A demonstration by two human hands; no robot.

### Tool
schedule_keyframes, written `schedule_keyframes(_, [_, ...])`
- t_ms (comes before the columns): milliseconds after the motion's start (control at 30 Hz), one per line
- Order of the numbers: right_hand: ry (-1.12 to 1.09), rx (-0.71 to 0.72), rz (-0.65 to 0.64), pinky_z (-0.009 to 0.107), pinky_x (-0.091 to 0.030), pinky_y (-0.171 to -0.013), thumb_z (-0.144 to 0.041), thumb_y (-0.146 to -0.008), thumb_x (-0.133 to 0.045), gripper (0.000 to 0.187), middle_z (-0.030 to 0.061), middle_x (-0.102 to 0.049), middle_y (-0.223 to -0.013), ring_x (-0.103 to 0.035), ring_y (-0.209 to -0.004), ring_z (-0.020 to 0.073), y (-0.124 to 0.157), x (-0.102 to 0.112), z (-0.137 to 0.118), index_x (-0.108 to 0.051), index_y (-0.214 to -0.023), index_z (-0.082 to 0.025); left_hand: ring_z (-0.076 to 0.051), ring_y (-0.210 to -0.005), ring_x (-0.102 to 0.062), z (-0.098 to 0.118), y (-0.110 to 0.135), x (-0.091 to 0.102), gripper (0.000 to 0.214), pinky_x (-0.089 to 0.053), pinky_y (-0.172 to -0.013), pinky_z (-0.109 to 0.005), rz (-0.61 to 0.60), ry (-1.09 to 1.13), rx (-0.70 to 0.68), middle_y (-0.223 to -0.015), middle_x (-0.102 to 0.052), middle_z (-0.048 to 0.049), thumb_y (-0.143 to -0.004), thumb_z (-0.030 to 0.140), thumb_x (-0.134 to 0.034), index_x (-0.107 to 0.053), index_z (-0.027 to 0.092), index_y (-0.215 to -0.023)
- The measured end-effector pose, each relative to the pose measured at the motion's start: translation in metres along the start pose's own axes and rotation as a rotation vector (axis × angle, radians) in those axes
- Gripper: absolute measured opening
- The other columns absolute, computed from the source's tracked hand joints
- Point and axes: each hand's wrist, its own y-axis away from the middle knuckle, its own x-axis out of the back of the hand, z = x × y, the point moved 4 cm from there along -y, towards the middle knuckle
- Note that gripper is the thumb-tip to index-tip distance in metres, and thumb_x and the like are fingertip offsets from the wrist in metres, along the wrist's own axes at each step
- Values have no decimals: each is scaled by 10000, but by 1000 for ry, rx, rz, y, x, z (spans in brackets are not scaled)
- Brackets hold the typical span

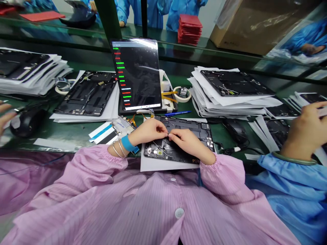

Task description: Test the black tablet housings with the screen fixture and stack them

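A black tablet housing (178, 149) with thin wires and small parts inside lies on white paper (153, 166) before me. Over its middle, my left hand (150, 130) and my right hand (187, 140) meet with thumb and finger pinched, fingertips almost touching. Whatever is between the fingertips is too small to name; it may be a thin wire. A blue band (127, 144) and bracelets circle my left wrist. Beside that wrist lies a circuit board (120, 126) with flat ribbon cables, joined by orange flex to the base of an upright screen (138, 75).
Paper-layered stacks of housings stand left (25, 73) and right (230, 88). A blue pen (178, 113), a tape roll (182, 94) and a computer mouse (234, 130) lie near. A co-worker's hand (304, 129) is at right, another (5, 114) at far left.
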Motion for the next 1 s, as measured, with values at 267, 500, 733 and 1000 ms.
schedule_keyframes(267, [65,108,276,384,-439,-906,-337,-972,-520,186,75,-639,-1082,-580,-1034,248,24,12,-4,-610,-1055,-197,-159,-715,-662,7,1,2,113,-484,-684,-240,28,-121,1,-774,-737,-41,-778,187,-661,-749,126,-814])
schedule_keyframes(500, [153,93,560,411,-442,-960,-437,-990,-463,260,56,-600,-1220,-568,-1123,258,80,32,27,-615,-1089,-251,-251,-1121,-578,35,6,68,318,-438,-1001,-381,584,-543,-72,-1160,-669,-114,-923,281,-518,-626,131,-1182])
schedule_keyframes(733, [136,-70,647,394,-474,-908,-476,-970,-476,276,27,-644,-1163,-611,-1067,251,120,26,66,-652,-996,-265,-323,-1449,-211,5,-24,103,470,-215,-1168,-498,791,-970,29,-1504,-370,-201,-876,185,-475,-456,38,-1322])
schedule_keyframes(1000, [173,-398,720,402,-526,-690,-675,-879,-424,490,56,-694,-942,-673,-815,282,162,37,86,-642,-942,-241,-315,-1288,-459,86,-7,34,341,-386,-1068,-466,512,-928,39,-1373,-512,-196,-919,275,-501,-543,75,-1191])
